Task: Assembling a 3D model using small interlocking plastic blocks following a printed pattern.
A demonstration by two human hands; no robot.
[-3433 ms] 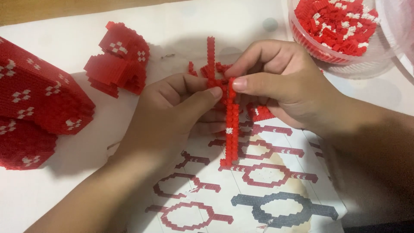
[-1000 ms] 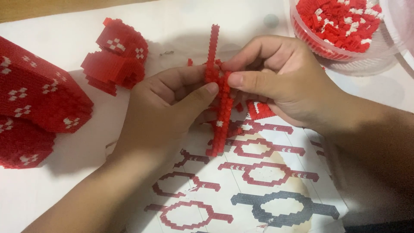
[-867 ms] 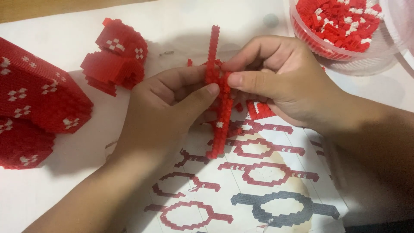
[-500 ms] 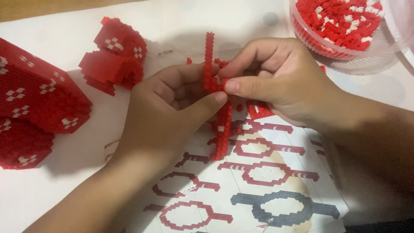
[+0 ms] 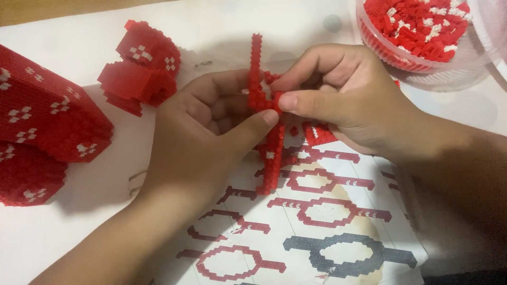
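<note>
Both hands pinch a thin red brick strip [image 5: 266,132], held upright above the worktop [image 5: 79,237]. Left hand [image 5: 203,137] grips it with the thumb pressed against its side; right hand [image 5: 343,100] squeezes it between thumb and forefinger near the middle. Under it lies a pattern sheet [image 5: 317,221]. Built red blocks [image 5: 140,66] sit to the left, and a tub of loose bricks [image 5: 417,31] sits at upper right.

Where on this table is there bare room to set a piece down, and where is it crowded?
Bare white table lies between the small red block piece and the tub of bricks, and below the large red block build. It is crowded at centre: left hand, right hand, brick strip, pattern sheet.
</note>
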